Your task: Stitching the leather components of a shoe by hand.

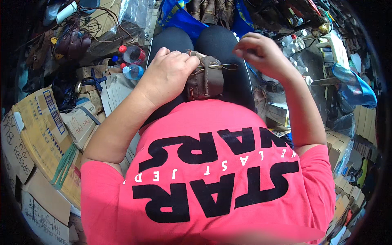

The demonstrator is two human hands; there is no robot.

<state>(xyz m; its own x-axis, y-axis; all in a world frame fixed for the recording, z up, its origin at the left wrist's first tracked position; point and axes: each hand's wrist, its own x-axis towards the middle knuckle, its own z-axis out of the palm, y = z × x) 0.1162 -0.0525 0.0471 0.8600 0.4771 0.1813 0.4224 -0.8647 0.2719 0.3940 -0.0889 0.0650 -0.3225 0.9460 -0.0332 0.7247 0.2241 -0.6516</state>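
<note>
A brown leather shoe upper [213, 83] rests on my lap between the dark-clad thighs. My left hand [172, 72] is closed on its left side, with the fingertips pressed against the leather near the top. Off the upper, a thin pale cord [223, 66] sticks out in a loop toward the right. My right hand [260, 52] is raised over the right thigh, apart from the upper, its fingers curled together and slightly blurred. Whatever they pinch, if anything, is too small to make out.
Bottles with red caps [134, 54] and a blue-tinted bottle [133, 72] stand left of my legs. Cardboard boxes [43, 130] crowd the left. Beyond my knees, a blue bag [179, 16] holds brown shoes [209, 12]. More bottles [289, 41] and a blue plastic bag [354, 85] lie right.
</note>
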